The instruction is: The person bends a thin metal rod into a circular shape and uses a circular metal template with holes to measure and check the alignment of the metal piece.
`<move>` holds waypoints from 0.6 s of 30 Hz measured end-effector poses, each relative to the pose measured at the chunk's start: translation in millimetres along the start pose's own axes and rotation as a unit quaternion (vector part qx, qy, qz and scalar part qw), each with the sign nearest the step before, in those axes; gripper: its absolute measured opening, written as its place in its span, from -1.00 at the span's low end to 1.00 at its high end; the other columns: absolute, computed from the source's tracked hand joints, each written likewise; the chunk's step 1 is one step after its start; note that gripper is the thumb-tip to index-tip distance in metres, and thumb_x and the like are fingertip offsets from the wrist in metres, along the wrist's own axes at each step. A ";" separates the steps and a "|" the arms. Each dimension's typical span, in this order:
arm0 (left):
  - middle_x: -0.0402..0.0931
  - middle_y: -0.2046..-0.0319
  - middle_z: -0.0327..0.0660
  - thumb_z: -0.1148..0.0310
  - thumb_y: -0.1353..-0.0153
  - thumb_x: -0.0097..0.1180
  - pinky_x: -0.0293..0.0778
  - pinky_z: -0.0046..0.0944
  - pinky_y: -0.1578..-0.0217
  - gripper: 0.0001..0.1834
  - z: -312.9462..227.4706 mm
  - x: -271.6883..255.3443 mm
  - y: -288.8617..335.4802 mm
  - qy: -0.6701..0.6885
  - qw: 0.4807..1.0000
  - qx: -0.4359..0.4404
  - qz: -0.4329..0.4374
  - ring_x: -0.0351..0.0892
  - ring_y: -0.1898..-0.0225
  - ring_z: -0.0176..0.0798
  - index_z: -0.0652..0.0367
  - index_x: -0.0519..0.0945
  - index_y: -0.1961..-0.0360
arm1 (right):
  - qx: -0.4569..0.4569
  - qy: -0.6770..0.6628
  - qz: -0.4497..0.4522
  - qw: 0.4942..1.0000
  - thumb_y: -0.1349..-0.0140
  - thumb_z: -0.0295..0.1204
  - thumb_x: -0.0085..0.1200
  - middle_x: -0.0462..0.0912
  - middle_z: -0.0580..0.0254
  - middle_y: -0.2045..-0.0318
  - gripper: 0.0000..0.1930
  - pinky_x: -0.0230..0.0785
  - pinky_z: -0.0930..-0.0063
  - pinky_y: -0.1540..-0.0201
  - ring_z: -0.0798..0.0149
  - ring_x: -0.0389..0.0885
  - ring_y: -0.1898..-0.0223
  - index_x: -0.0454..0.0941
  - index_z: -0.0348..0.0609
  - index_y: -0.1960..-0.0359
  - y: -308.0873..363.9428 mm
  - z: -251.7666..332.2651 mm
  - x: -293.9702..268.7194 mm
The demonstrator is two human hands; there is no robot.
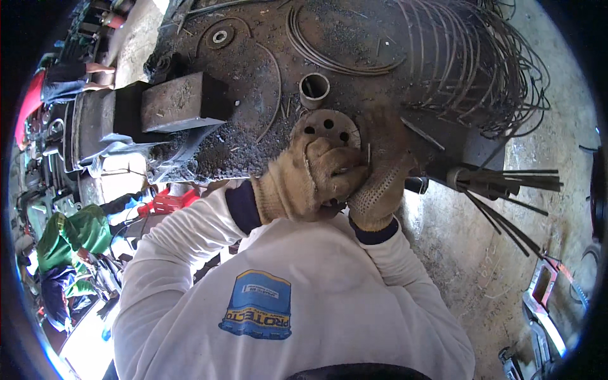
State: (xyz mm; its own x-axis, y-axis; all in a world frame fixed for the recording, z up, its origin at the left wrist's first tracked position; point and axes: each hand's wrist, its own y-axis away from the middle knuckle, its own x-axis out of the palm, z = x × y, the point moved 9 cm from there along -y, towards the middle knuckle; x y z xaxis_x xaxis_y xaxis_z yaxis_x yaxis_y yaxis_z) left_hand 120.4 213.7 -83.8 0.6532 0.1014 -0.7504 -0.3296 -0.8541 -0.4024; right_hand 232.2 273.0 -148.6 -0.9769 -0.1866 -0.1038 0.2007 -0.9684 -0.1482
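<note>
A round metal disc [327, 124] with several holes lies at the near edge of the dark workbench. My left hand [320, 176], in a tan work glove, rests against its near side with the fingers curled closed. Whatever they grip is hidden beneath them. Beside it, my right hand [382, 174], also gloved, reaches past the disc's right side; its fingers are smeared by motion. A short thin metal pin or wire end [369, 153] stands up between the two hands. Just beyond the disc stands a short open steel pipe [314, 90].
Coiled wire rod [468, 57] spreads over the bench's far right, with another wire loop [316, 54] farther left. Heavy steel blocks [180, 101] sit at left. Several thin rods [506, 215] jut out right over the floor. People [60, 82] are at far left.
</note>
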 end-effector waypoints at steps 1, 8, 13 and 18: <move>0.62 0.01 -0.14 0.23 0.28 0.41 0.42 0.22 -0.08 -0.36 1.3 -0.8 0.5 -0.002 1.000 -0.003 -0.010 0.59 -0.04 0.02 0.01 0.70 0.01 | 0.027 -0.093 0.027 0.995 -0.52 -0.08 -0.41 0.35 -0.09 -0.33 -0.39 0.11 0.11 -0.45 -0.02 0.32 -0.36 0.23 -0.28 -0.39 -5.8 8.0 10.5; 0.65 0.01 -0.14 0.24 0.22 0.39 0.44 0.19 -0.07 -0.45 2.9 -0.9 -2.2 0.016 1.000 -0.021 0.007 0.61 0.00 0.00 0.00 0.71 0.06 | 0.093 -0.274 0.023 0.957 -0.50 0.25 -0.67 0.16 -0.11 -0.47 -0.14 -0.06 0.07 -0.56 -0.03 0.13 -0.50 0.02 -0.26 -0.50 -12.4 9.9 21.7; 0.66 0.03 -0.12 0.25 0.22 0.38 0.49 0.11 -0.06 -0.45 1.0 4.5 -7.6 -0.006 0.999 -0.022 0.035 0.64 0.02 0.04 0.05 0.72 0.06 | -0.061 0.139 0.091 0.984 -0.55 0.08 -0.43 0.28 -0.12 -0.40 -0.27 0.10 0.09 -0.49 -0.05 0.27 -0.42 0.15 -0.33 -0.44 -11.3 22.8 12.4; 0.63 -0.02 -0.06 0.26 0.25 0.44 0.43 0.19 -0.14 -0.39 -4.2 -3.8 -3.5 -0.011 1.000 0.020 0.012 0.58 -0.06 0.09 0.10 0.69 0.03 | -0.252 0.294 0.028 0.922 -0.46 -0.29 -0.07 0.47 -0.14 -0.25 -0.51 0.29 0.11 -0.35 -0.10 0.44 -0.28 0.35 -0.35 -0.31 5.7 67.2 7.9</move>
State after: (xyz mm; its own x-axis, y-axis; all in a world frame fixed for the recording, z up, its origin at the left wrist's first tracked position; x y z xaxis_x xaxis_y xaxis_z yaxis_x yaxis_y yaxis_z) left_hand 122.0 214.3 -77.3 0.6291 0.0928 -0.7717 -0.3721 -0.8358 -0.4038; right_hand 220.7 254.9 -84.1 -0.7859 0.0313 -0.6175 0.4022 -0.7326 -0.5491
